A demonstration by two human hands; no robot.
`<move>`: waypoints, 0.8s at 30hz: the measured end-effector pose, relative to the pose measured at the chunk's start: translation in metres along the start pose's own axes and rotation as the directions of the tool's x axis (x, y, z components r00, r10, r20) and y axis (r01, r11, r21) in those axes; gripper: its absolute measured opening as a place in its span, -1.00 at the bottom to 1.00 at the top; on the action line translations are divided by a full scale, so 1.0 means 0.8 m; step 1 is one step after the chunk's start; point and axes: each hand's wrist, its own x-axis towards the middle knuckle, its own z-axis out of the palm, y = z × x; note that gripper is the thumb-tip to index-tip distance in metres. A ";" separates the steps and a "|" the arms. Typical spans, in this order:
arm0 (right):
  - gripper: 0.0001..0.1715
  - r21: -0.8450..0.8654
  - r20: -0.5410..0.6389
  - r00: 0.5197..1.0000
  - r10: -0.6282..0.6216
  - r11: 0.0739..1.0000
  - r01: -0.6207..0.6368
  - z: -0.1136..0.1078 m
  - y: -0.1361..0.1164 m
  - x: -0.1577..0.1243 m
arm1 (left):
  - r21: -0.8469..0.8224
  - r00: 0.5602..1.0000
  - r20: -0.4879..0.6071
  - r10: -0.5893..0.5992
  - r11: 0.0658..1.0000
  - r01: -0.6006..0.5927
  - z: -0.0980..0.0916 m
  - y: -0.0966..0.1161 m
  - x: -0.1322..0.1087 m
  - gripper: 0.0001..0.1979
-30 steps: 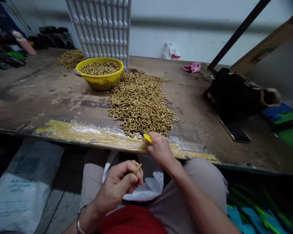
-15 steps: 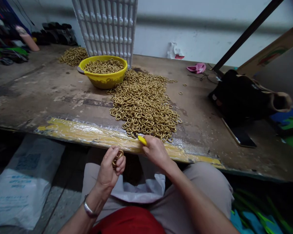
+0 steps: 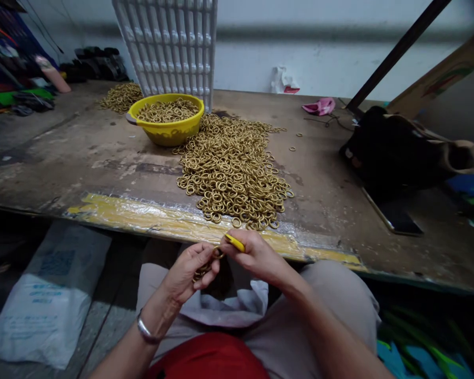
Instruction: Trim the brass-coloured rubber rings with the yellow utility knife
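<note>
A big heap of brass rings [image 3: 232,171] lies on the worn wooden table [image 3: 82,158]. Just below the table's taped front edge, my left hand [image 3: 189,269] is closed on a small bunch of brass rings [image 3: 205,266]. My right hand [image 3: 256,255] is closed on a small yellow tool [image 3: 235,242], whose tip meets the rings in my left hand. Both hands hover over a white plastic bag [image 3: 233,305] in my lap.
A yellow basin [image 3: 166,129] full of rings stands behind the heap, with a white plastic grid crate [image 3: 169,47] upright beyond it. A second ring pile [image 3: 120,96] lies far left. A dark bag [image 3: 395,152] and a phone [image 3: 395,218] sit right. A white sack [image 3: 35,310] lies on the floor.
My right hand pulled back from the heap's near edge toward my lap. My left hand rose and moved right until the two hands met over the bag.
</note>
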 end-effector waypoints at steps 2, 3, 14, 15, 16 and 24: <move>-0.74 0.004 -0.019 1.000 -0.024 1.000 0.024 0.000 -0.002 -0.002 | -0.003 1.000 0.024 -0.007 1.000 0.007 0.002 0.003 -0.002 -0.63; -0.75 0.008 -0.028 0.999 -0.035 0.999 0.035 0.001 -0.004 -0.003 | -0.007 0.999 0.032 -0.010 1.000 0.010 0.004 0.005 -0.003 -0.62; -0.87 -0.170 -0.179 0.980 -0.084 0.984 0.053 0.016 -0.003 -0.008 | 0.091 0.975 -0.120 0.188 0.980 -0.178 0.014 0.005 -0.012 -0.70; -0.85 -0.234 -0.171 0.982 -0.080 0.971 0.039 0.018 -0.001 -0.009 | 0.118 0.968 -0.136 0.211 0.974 -0.196 0.014 0.004 -0.013 -0.70; -0.81 -0.297 -0.153 0.985 -0.075 0.954 0.026 0.021 0.001 -0.010 | 0.147 0.962 -0.145 0.230 0.967 -0.209 0.013 0.003 -0.014 -0.70; -0.69 -0.604 -0.041 0.999 0.009 0.797 -0.032 0.033 0.005 -0.012 | 0.321 0.944 -0.128 0.303 0.913 -0.250 0.005 -0.003 -0.013 -0.72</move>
